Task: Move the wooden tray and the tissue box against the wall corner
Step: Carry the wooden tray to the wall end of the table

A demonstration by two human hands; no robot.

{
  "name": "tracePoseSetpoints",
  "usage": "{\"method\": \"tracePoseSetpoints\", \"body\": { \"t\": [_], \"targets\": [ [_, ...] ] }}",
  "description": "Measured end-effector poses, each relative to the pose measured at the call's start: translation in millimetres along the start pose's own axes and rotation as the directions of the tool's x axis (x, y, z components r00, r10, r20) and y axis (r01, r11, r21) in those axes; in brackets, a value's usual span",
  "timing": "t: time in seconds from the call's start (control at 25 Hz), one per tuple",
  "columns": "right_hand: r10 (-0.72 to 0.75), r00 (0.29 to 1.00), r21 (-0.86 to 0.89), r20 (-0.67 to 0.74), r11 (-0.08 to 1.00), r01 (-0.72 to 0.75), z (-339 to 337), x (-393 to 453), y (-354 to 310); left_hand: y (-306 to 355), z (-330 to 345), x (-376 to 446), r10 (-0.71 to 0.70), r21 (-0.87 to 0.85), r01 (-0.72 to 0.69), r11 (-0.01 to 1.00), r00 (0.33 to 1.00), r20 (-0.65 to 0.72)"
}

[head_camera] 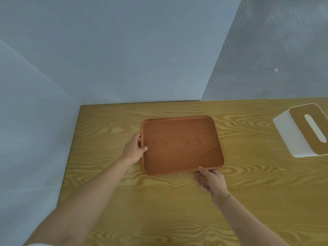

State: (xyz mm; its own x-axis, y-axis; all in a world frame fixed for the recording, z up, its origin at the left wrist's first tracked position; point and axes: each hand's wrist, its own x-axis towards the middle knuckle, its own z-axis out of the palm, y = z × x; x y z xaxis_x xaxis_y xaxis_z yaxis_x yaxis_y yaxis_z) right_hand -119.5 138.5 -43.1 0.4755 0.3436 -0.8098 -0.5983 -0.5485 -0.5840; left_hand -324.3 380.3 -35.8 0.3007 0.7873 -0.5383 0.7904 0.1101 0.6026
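Observation:
A reddish-brown wooden tray (181,144) with rounded corners lies empty on the light wooden table (142,210), some way from the wall corner (81,103) at the table's far left. My left hand (134,148) grips the tray's left rim, thumb over the edge. My right hand (212,180) holds the tray's near right corner, thumb on the rim and fingers underneath. The white tissue box (301,132) with a wood-coloured top and oval slot sits at the far right, apart from the tray.
Grey walls (124,50) border the table on the left and at the back left. Beyond the table's back right edge is a grey floor (275,59).

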Motion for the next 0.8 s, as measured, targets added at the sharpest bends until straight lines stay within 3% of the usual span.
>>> {"method": "tracePoseSetpoints", "body": {
  "t": [0.24,0.52,0.68,0.8],
  "targets": [
    [0.03,0.999,-0.042,-0.044,0.999,-0.032,8.5,8.8,-5.6,-0.8,4.3,22.9,0.025,0.05,-0.026,0.998,0.999,0.025],
    [0.087,0.995,-0.195,-0.056,0.976,-0.096,3.1,19.8,-15.7,3.7,10.3,20.1,0.106,0.169,-0.094,0.981,0.992,-0.063],
    [0.048,0.997,-0.386,-0.056,0.92,-0.066,-1.2,15.3,-23.6,5.3,13.5,14.2,0.088,0.254,-0.058,0.966,0.99,-0.109],
    [-0.06,0.997,-0.642,-0.05,0.766,0.014,-11.2,10.2,-23.8,2.6,15.4,2.9,0.134,0.365,-0.069,0.928,0.979,-0.156]
  ]
}}
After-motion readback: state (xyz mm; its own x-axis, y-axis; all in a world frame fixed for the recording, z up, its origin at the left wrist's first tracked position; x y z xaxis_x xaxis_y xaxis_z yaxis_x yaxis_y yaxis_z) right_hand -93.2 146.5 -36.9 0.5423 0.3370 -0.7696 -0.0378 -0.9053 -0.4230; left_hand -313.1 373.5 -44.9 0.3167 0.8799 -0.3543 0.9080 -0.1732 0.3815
